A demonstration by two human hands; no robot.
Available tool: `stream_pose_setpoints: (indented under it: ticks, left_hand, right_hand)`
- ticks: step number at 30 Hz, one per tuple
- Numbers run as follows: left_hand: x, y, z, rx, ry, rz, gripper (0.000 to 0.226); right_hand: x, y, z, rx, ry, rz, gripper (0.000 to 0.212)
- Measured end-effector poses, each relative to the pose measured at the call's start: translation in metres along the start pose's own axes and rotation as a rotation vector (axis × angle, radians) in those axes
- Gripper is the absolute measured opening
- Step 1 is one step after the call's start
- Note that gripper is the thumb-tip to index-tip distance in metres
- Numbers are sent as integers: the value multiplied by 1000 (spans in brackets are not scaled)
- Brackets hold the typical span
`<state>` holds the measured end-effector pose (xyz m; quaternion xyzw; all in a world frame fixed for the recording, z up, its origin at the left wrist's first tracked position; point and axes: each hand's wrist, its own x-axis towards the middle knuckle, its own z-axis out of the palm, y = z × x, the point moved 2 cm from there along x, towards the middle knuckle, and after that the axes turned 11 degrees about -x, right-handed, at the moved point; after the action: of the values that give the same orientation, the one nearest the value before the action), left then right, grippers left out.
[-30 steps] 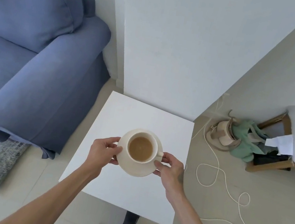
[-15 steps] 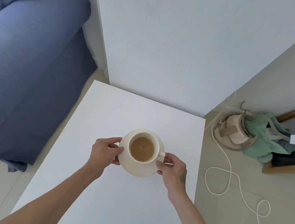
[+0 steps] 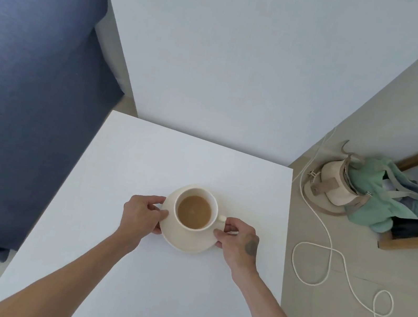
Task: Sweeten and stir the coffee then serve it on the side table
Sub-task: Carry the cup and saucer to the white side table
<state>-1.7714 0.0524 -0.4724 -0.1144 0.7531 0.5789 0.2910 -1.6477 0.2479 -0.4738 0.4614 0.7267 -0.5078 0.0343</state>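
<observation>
A cream cup (image 3: pixel 196 204) of light brown coffee stands on a cream saucer (image 3: pixel 186 240), its handle pointing right. My left hand (image 3: pixel 142 212) grips the saucer's left rim and my right hand (image 3: pixel 240 237) grips its right rim. The saucer is low over the white side table (image 3: pixel 165 151), near its middle; I cannot tell whether it touches the top.
A blue sofa (image 3: pixel 18 98) stands close along the table's left side. A white wall panel (image 3: pixel 220 49) rises behind the table. On the floor to the right lie a beige bag (image 3: pixel 336 185), green cloth (image 3: pixel 372 202), a white cord (image 3: pixel 325 249) and a wooden chair frame (image 3: pixel 416 237).
The table has grown larger in view as I came closer. Both hands have kept hold of the saucer and brought it down over the middle of the table.
</observation>
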Motion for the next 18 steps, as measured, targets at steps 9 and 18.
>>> stream_pose_setpoints:
  ticks: [9, 18]
  left_hand:
    - [15, -3, 0, 68, 21, -2, 29]
    - [14, 5, 3, 194, 25, 14, 26]
  right_hand:
    - [14, 4, 6, -60, 11, 18, 19]
    - [22, 6, 8, -140, 27, 34, 18]
